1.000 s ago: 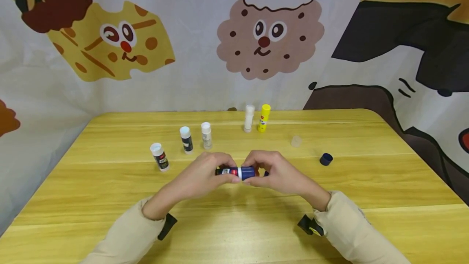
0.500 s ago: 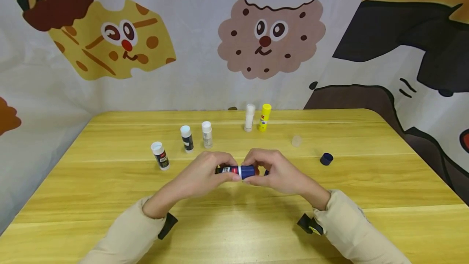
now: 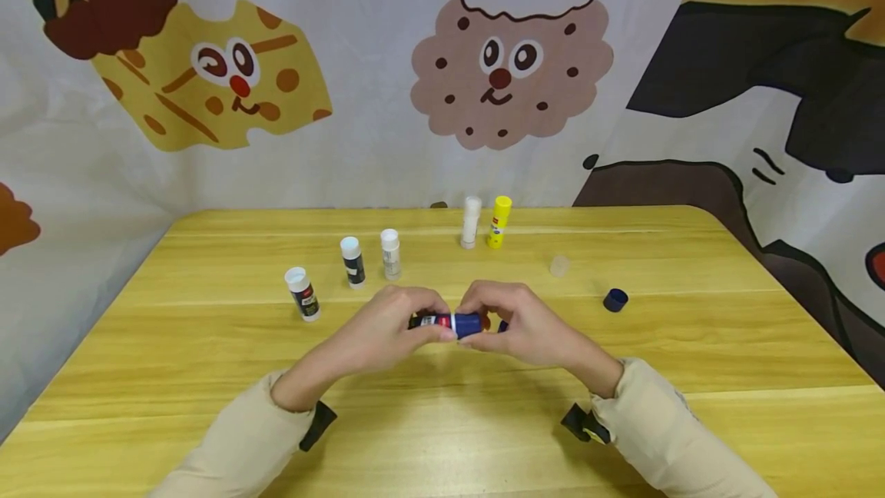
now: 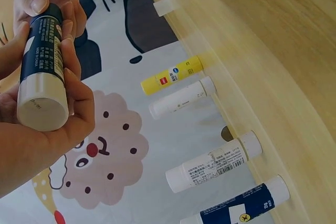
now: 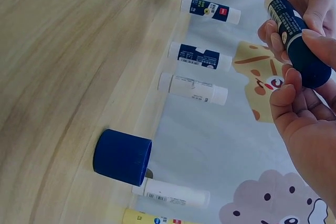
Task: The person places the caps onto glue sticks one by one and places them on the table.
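Note:
Both hands hold one glue stick, lying sideways above the middle of the table. My left hand (image 3: 383, 333) grips its dark, labelled body (image 4: 44, 48), with the white base showing in the left wrist view. My right hand (image 3: 522, 325) pinches the navy cap (image 3: 468, 325) at the other end, thumb and fingers curled on it. The cap sits against the body at a pale ring. A small dark blue piece (image 3: 502, 326) shows between the right hand's fingers and is mostly hidden. A loose blue cap (image 5: 123, 157) stands out in the right wrist view.
Upright glue sticks stand behind the hands: two dark-labelled ones (image 3: 302, 294) and a white one (image 3: 390, 255) on the left, another white one (image 3: 470, 223) and a yellow one (image 3: 499, 223) at the back. On the right lie a clear cap (image 3: 559, 266) and a navy cap (image 3: 615, 300).
Hardly anything differs. Both hands keep their hold on the glue stick in the same place, and the other things stay where they were.

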Action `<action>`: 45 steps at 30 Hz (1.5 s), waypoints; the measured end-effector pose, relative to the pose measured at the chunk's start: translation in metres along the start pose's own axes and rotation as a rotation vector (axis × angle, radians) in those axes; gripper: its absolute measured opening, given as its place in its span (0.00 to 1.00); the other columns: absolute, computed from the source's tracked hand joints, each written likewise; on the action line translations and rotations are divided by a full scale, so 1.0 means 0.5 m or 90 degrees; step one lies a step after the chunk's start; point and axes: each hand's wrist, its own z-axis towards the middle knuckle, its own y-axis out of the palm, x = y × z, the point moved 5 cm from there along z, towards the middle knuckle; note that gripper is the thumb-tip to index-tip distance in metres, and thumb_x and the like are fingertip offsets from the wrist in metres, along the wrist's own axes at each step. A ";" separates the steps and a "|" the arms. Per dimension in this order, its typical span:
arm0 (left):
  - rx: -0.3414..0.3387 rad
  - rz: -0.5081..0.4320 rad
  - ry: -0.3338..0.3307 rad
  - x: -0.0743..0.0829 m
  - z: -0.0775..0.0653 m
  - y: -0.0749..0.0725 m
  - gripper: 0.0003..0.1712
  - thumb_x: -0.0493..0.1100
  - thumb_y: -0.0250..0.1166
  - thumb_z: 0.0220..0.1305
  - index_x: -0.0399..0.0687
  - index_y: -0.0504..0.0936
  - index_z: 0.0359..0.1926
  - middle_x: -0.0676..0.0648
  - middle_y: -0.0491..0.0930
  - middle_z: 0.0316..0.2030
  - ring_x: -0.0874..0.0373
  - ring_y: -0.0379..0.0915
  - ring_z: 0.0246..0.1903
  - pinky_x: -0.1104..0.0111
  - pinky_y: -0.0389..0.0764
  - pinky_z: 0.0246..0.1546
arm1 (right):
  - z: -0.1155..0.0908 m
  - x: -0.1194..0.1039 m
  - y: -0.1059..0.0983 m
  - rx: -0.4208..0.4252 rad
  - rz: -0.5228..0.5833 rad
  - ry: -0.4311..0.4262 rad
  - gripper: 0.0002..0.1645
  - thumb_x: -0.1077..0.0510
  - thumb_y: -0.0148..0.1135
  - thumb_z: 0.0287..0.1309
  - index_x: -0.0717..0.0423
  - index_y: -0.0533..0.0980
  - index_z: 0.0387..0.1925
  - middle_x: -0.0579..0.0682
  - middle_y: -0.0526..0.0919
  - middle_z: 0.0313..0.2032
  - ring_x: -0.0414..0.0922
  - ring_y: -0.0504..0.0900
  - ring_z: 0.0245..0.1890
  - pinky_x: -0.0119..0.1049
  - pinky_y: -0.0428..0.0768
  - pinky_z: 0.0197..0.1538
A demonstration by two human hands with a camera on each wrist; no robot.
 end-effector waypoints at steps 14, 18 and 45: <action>-0.007 -0.007 -0.009 -0.003 -0.001 0.002 0.10 0.44 0.61 0.60 0.41 0.80 0.36 0.55 0.76 0.26 0.67 0.65 0.21 0.74 0.70 0.22 | 0.000 -0.006 0.000 0.008 -0.059 -0.027 0.11 0.68 0.67 0.48 0.58 0.76 0.35 0.48 0.78 0.31 0.42 0.71 0.25 0.34 0.74 0.27; -0.008 -0.010 -0.010 -0.002 -0.002 0.002 0.10 0.44 0.61 0.61 0.41 0.80 0.36 0.55 0.77 0.26 0.67 0.65 0.21 0.73 0.71 0.22 | 0.001 -0.009 -0.002 0.009 -0.075 -0.031 0.12 0.68 0.67 0.48 0.57 0.76 0.35 0.48 0.78 0.31 0.41 0.72 0.25 0.33 0.73 0.26; -0.005 -0.013 0.005 0.001 0.007 -0.004 0.10 0.43 0.61 0.61 0.40 0.80 0.35 0.54 0.77 0.25 0.68 0.63 0.19 0.74 0.69 0.20 | 0.005 -0.016 -0.006 0.017 -0.110 -0.065 0.13 0.69 0.67 0.47 0.57 0.76 0.35 0.48 0.78 0.32 0.39 0.72 0.26 0.33 0.74 0.27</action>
